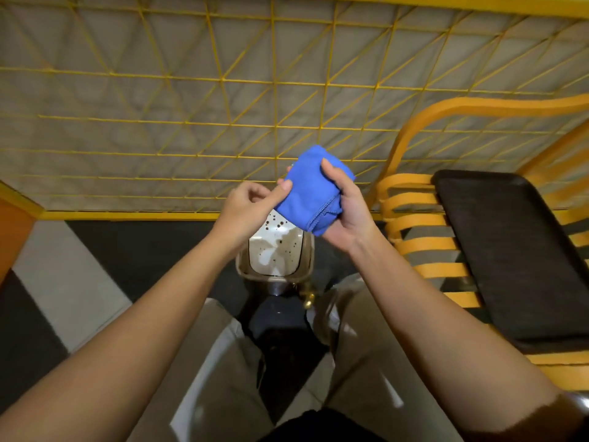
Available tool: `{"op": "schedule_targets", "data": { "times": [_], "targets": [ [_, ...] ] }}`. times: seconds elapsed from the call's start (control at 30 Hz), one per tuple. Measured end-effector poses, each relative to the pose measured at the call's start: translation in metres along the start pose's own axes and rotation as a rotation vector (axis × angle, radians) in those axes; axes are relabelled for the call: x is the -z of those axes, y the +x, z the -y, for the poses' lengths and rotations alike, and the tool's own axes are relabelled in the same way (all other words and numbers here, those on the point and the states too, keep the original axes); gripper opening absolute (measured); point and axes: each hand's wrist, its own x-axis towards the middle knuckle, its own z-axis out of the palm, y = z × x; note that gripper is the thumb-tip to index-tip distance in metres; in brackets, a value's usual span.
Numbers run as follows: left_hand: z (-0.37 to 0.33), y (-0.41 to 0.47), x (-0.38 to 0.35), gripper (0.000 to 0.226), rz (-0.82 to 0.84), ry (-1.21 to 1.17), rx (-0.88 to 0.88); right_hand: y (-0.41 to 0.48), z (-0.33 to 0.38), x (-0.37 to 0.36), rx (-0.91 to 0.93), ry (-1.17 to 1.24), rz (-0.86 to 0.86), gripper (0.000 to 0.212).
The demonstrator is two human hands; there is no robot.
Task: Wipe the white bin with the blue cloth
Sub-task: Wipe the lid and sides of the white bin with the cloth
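Head view, item held: blue cloth [314, 189], bunched, is sitting in the right hand [342, 212], whose fingers are curling round it, while the left hand [251, 204] is pinching its left edge. White bin [275, 250], lid speckled with dark spots, is standing on the floor directly below both hands, its long axis running away from the person and neither hand clearly nearer. No legible writing is showing.

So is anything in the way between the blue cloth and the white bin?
No, nothing that I can see. The right hand grips the bunched blue cloth and the left hand pinches its edge, up over the white bin. Its spotted top lies bare below them.
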Motion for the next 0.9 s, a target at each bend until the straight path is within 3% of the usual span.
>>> {"op": "schedule_targets", "data": {
  "times": [0.13,0.27,0.43,0.57,0.67,0.9],
  "targets": [
    [0.013,-0.002,-0.002,0.026,0.016,0.206,-0.054,-0.004,0.01,0.025,0.089,0.022,-0.167,0.039],
    [0.027,-0.005,-0.001,0.009,0.037,0.381,-0.058,-0.004,0.015,0.062,0.076,0.033,-0.335,0.018],
    [0.044,0.002,0.004,0.012,0.047,0.556,-0.052,0.001,0.004,0.096,0.062,-0.049,-0.389,0.015],
    [0.064,0.015,0.007,0.034,0.036,0.579,-0.063,0.019,-0.01,0.111,0.086,-0.372,-0.399,0.012],
    [0.08,0.028,0.005,0.047,0.061,0.627,-0.067,0.034,-0.02,0.116,0.042,-0.581,-0.486,0.033],
    [0.109,0.074,-0.016,0.067,0.187,0.96,-0.167,0.068,-0.029,0.124,0.049,-1.268,-0.548,0.041]
  ]
}}
